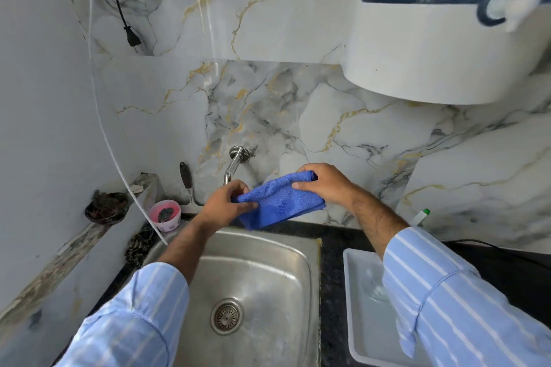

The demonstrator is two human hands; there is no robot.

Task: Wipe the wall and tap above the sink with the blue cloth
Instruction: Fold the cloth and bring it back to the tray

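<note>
Above steel sink (268, 277): blue cloth (278, 202) stretched left-right between hands, left hand (228, 205) pinching near-left corner, right hand (325, 185) gripping far-right end. Tap (234, 165) just beyond left hand, possibly touching; marble wall (328, 134) farther behind.

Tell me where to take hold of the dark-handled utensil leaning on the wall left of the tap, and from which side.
Grip the dark-handled utensil by its upper handle, coming from above and in front. It stands nearly upright against the wall, handle up, with its lower end hidden behind the pink bowl and the left hand.
</note>
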